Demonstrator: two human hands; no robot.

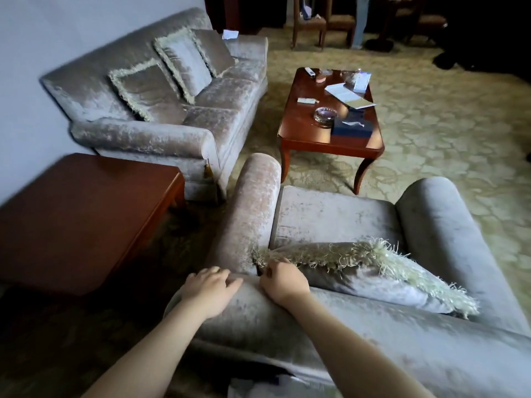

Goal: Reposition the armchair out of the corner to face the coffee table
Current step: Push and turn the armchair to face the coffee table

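Armchairs: one armchair point(330, 216), right in front of you, its seat opening toward the coffee table point(330, 122).
Coffee tables: one, just beyond the armchair's seat, littered with papers and an ashtray point(325, 114).
Sofas: one sofa point(161, 110) at your left against the wall, carrying three cushions.
Fringed pillows on the armchair: one pillow point(373, 271), lying against the backrest.
Side tables: one side table point(80, 219) beside the armchair's left arm.
Your left hand point(209, 288): palm down on the backrest's top left corner, fingers curled over the edge, gripping it.
Your right hand point(283, 280): wrist bent, fingers closed over the backrest top, touching the pillow's fringe.
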